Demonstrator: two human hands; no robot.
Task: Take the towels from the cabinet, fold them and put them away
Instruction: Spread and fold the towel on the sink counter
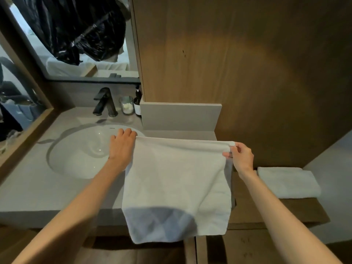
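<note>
Forearms of ours reach in from the bottom edge, bare, one on each side of a white towel (177, 187) that we hold up by its top edge. Its lower hem hangs past the front lip of the grey counter (38, 187), where a shadow darkens the cloth. Our left hand (122, 147) grips the towel's top left corner, fingers curled over the edge; the fingertips are hidden behind the cloth, so we cannot tell exactly how they close. Our right hand (242, 157) pinches the top right corner between thumb and forefinger, the other fingers loosely bent. To the right, on a wooden ledge (266, 212), lies a folded towel (287, 181), flat and apart from our hands. Behind the left hand sits the white basin (82, 149), sunk into the counter. Farther back stand a dark faucet (104, 101), a glass jar (126, 105) holding something pale, perhaps cotton, and a dark pump bottle (137, 103). A brown wood-grain wall panel (238, 63) rises on the right, and a mirror (76, 44) on the left.
</note>
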